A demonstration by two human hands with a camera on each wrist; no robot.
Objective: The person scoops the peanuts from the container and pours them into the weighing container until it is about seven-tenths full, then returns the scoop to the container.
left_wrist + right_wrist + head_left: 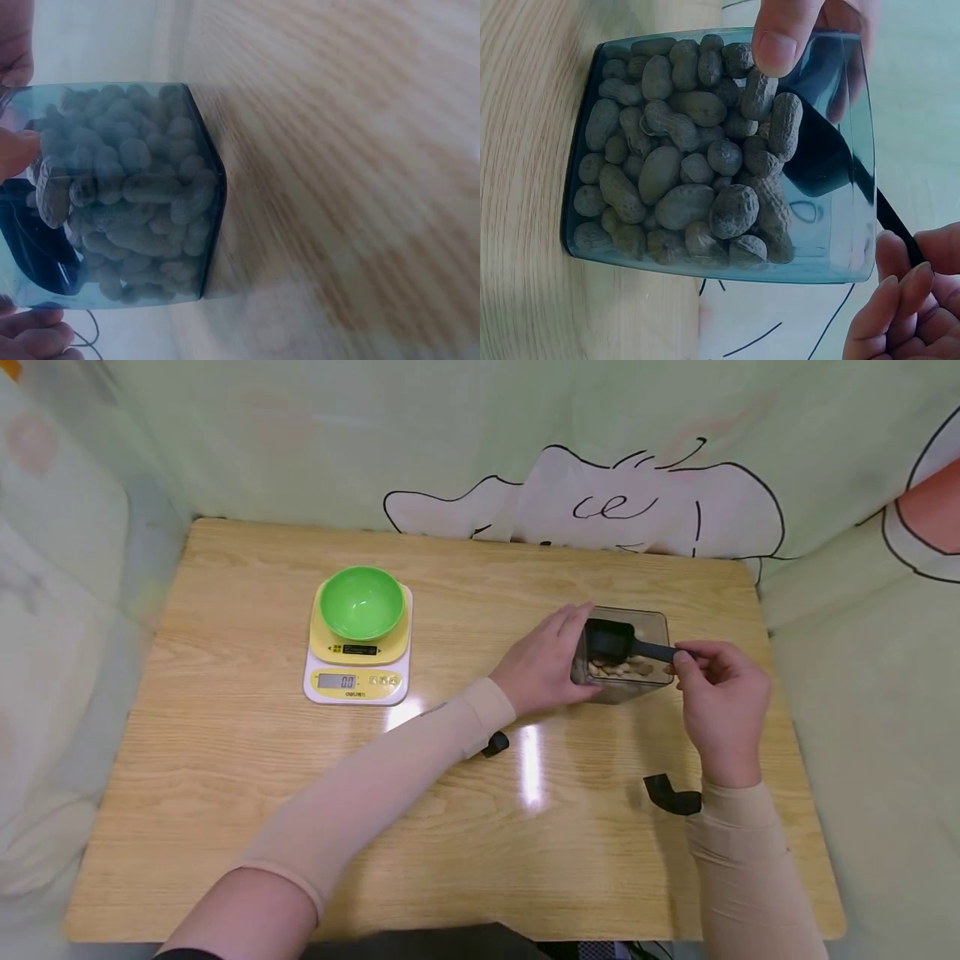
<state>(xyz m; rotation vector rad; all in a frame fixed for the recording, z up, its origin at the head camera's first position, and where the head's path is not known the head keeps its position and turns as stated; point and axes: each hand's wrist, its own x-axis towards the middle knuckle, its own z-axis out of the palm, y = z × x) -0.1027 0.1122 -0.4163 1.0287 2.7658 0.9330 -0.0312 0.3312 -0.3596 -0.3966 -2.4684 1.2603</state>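
Note:
A clear plastic container (627, 695) partly filled with unshelled peanuts (682, 172) stands on the right side of the table. My left hand (546, 662) grips it from the left, thumb on the near side and fingers on the far side. My right hand (723, 702) pinches the handle end of a black scoop (610, 642) beyond the container's right rim. The scoop's head is inside the container, low against the peanuts, as the right wrist view shows through the wall. Some of the scoop's head is hidden behind peanuts there.
On the left of the wooden table (225, 760) is a yellow and white kitchen scale (358, 687) reading 0.0. A green bowl (362, 603) sits on its platform. Small black pieces (672, 796) show beside both wrists. A patterned curtain (300, 443) hangs behind the table.

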